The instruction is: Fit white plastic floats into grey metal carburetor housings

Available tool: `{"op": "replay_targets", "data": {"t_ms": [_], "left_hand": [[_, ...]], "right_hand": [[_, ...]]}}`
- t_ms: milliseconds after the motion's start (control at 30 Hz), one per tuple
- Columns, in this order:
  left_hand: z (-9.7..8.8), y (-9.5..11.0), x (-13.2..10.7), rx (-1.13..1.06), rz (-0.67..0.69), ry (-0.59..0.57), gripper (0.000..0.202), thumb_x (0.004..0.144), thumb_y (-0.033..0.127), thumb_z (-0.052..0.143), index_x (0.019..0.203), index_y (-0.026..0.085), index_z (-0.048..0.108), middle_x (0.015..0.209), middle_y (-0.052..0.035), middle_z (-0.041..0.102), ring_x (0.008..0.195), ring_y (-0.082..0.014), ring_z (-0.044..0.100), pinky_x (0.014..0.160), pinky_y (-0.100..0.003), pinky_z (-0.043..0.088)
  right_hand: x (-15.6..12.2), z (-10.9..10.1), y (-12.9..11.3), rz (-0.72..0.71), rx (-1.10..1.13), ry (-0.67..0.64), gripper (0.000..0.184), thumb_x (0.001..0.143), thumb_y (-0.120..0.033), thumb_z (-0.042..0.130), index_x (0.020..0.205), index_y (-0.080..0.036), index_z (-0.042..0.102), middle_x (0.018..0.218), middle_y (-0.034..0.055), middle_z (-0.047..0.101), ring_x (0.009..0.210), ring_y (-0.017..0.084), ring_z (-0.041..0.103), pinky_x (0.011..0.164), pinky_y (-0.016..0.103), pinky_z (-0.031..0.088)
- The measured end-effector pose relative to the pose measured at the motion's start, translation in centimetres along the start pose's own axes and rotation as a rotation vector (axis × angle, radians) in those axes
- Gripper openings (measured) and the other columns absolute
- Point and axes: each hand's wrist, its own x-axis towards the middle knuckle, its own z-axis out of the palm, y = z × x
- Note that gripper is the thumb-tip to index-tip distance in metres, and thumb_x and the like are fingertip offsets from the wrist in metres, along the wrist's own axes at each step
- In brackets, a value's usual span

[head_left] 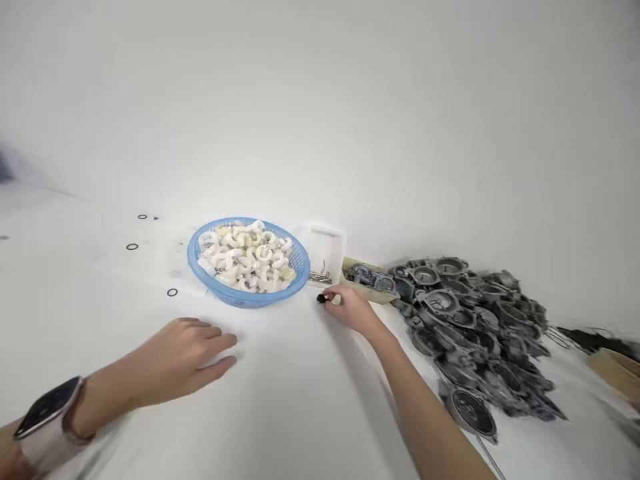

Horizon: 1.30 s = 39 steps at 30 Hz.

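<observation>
My right hand [347,308] pinches a small black part [321,299] between thumb and fingertips, just above the white table; its exact kind is too small to tell. Close beyond that hand stands a white plastic tray [326,248] with thin metal pins [320,277] at its near end. My left hand [187,357] rests on the table with its fingers stretched out and nothing in them. Between and beyond both hands sits a blue plastic basket [235,298], heaped with white curved plastic pieces [245,257].
On the right lies a big pile of dark grey round metal housings [465,320], partly spilling from a cardboard box [375,293]. Black rubber rings [173,292] lie scattered at left. Another brown cardboard piece [617,373] is at far right. A white wall [320,120] stands behind.
</observation>
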Motion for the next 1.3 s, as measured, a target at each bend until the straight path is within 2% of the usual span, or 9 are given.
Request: {"op": "replay_targets", "data": {"t_ms": [267, 467, 600, 667, 733, 900, 967, 1133, 1300], "left_hand": [[-0.3, 0.1, -0.2, -0.009, 0.008, 0.018, 0.02, 0.106, 0.037, 0.04, 0.115, 0.028, 0.056, 0.077, 0.0053, 0.065, 0.069, -0.0179, 0.066, 0.064, -0.033, 0.045], [-0.4, 0.3, -0.3, -0.004, 0.033, 0.057, 0.02, 0.106, 0.036, 0.041, 0.114, 0.027, 0.056, 0.076, 0.0044, 0.066, 0.066, -0.0177, 0.066, 0.062, -0.033, 0.045], [-0.5, 0.2, -0.3, -0.007, 0.028, 0.066, 0.021, 0.107, 0.036, 0.04, 0.114, 0.027, 0.057, 0.075, 0.0043, 0.065, 0.065, -0.0176, 0.065, 0.06, -0.033, 0.044], [-0.5, 0.2, -0.2, 0.0, 0.027, 0.071, 0.021, 0.106, 0.036, 0.04, 0.113, 0.026, 0.058, 0.074, 0.0043, 0.065, 0.064, -0.0176, 0.065, 0.059, -0.032, 0.043], [-0.5, 0.1, -0.2, 0.003, 0.028, 0.073, 0.021, 0.106, 0.037, 0.041, 0.112, 0.026, 0.058, 0.073, 0.0041, 0.064, 0.064, -0.0178, 0.065, 0.059, -0.032, 0.043], [-0.6, 0.4, -0.1, 0.01, 0.035, 0.048, 0.022, 0.106, 0.036, 0.04, 0.109, 0.025, 0.059, 0.071, 0.0038, 0.063, 0.063, -0.0183, 0.065, 0.059, -0.033, 0.045], [-0.6, 0.6, -0.2, 0.018, 0.056, 0.054, 0.021, 0.106, 0.036, 0.042, 0.11, 0.026, 0.059, 0.073, 0.0034, 0.065, 0.065, -0.0186, 0.066, 0.06, -0.034, 0.046], [-0.5, 0.6, -0.4, 0.028, 0.081, 0.138, 0.018, 0.105, 0.034, 0.044, 0.112, 0.026, 0.059, 0.073, 0.0044, 0.065, 0.061, -0.0173, 0.064, 0.056, -0.033, 0.045], [-0.6, 0.3, -0.3, 0.027, 0.081, 0.151, 0.017, 0.105, 0.034, 0.045, 0.112, 0.026, 0.058, 0.072, 0.0056, 0.065, 0.06, -0.0164, 0.063, 0.057, -0.032, 0.045]], "right_hand": [[0.4, 0.0, 0.9, 0.073, 0.0, 0.067, 0.028, 0.077, -0.027, 0.063, 0.102, -0.024, 0.075, 0.099, 0.0027, 0.074, 0.078, 0.02, 0.063, 0.068, 0.029, 0.041], [0.2, -1.4, 1.4, 0.108, 0.111, 0.028, 0.028, 0.075, -0.026, 0.063, 0.101, -0.021, 0.075, 0.099, 0.0045, 0.073, 0.083, 0.021, 0.064, 0.07, 0.029, 0.045], [-0.7, -3.9, 1.0, 0.147, 0.244, -0.093, 0.03, 0.081, -0.027, 0.058, 0.105, -0.02, 0.074, 0.112, 0.0073, 0.073, 0.073, 0.017, 0.066, 0.054, 0.024, 0.043], [-1.6, -5.2, 0.7, 0.203, 0.378, -0.171, 0.029, 0.086, -0.034, 0.057, 0.104, -0.019, 0.074, 0.117, 0.0092, 0.071, 0.066, 0.015, 0.066, 0.045, 0.022, 0.036], [-2.7, -5.7, 0.5, 0.291, 0.581, -0.17, 0.031, 0.088, -0.044, 0.06, 0.102, -0.019, 0.074, 0.122, 0.0108, 0.069, 0.06, 0.012, 0.062, 0.04, 0.021, 0.03], [-4.6, -4.3, 0.0, 0.406, 0.988, 0.063, 0.037, 0.091, -0.059, 0.058, 0.098, -0.023, 0.065, 0.136, 0.008, 0.063, 0.044, 0.004, 0.041, 0.036, 0.023, 0.024], [-4.6, -3.6, -0.2, 0.388, 1.032, 0.047, 0.041, 0.092, -0.064, 0.053, 0.099, -0.024, 0.063, 0.142, 0.0063, 0.059, 0.043, 0.004, 0.039, 0.035, 0.023, 0.024], [-3.9, -2.9, 0.1, 0.375, 0.991, 0.009, 0.052, 0.095, -0.07, 0.043, 0.119, -0.029, 0.061, 0.15, 0.0064, 0.052, 0.044, 0.004, 0.039, 0.034, 0.024, 0.026], [-3.9, -2.9, 0.9, 0.356, 1.033, -0.025, 0.056, 0.095, -0.073, 0.041, 0.124, -0.029, 0.059, 0.153, 0.0092, 0.049, 0.042, 0.005, 0.037, 0.034, 0.025, 0.025]]}}
